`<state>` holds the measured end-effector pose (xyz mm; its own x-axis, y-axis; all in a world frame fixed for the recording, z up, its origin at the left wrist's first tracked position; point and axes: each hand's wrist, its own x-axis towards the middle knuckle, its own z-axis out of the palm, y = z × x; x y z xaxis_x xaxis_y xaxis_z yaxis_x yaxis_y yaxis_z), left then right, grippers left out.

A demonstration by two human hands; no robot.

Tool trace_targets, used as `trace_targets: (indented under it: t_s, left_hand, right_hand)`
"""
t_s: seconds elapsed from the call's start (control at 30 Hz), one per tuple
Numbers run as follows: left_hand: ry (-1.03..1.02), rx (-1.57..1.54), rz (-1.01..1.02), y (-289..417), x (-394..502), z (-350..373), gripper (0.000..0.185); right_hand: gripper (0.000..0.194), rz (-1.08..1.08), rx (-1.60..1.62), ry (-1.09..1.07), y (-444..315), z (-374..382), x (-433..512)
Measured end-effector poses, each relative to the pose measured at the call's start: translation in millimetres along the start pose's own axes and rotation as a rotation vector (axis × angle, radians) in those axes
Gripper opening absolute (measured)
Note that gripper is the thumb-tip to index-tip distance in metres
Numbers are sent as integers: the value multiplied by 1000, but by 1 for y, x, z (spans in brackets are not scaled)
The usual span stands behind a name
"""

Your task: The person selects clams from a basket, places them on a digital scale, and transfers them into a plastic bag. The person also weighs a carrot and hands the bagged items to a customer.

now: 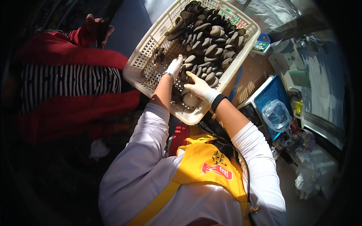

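Note:
Before me is a cream-white perforated plastic crate with a large heap of grey-brown oyster mushrooms in it. Both my hands wear thin pale gloves and reach inside over the near end. My left hand is at the left edge of the heap, thumb up against the mushrooms; its other fingers are partly hidden, so a hold cannot be made out. My right hand has thumb and forefinger spread beside the mushrooms, with no item visible between them. A larger pale mushroom cap lies below it, near the crate's front corner.
A person in a red jacket stands close on the left, one hand raised around a dark object. At right are a scale with a blue tray, a clear plastic bag on it, a green-and-white box and more plastic bags.

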<state>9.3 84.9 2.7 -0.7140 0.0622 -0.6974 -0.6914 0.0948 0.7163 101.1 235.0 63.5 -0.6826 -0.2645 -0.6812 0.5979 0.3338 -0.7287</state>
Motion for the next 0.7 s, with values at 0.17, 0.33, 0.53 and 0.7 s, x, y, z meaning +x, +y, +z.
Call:
trace_targets:
  t_s: [0.17,0.33,0.53,0.7]
  left_hand:
    - [-65,-122,64,4,-18,5,67]
    - [-144,-104,-44,-1,-7,4,84]
    - [-139,-301,-145,2,-4,1,63]
    - [-170,-461,-51,9,-31,-7,51]
  right_hand:
    - [74,-93,-176,134,-4,9,5]
    - [70,-40,-462,231,-12,14,4]
    - [58,-16,-518,273,-22,16,6]
    - [54,-117,-530,287,-27,24,-8]
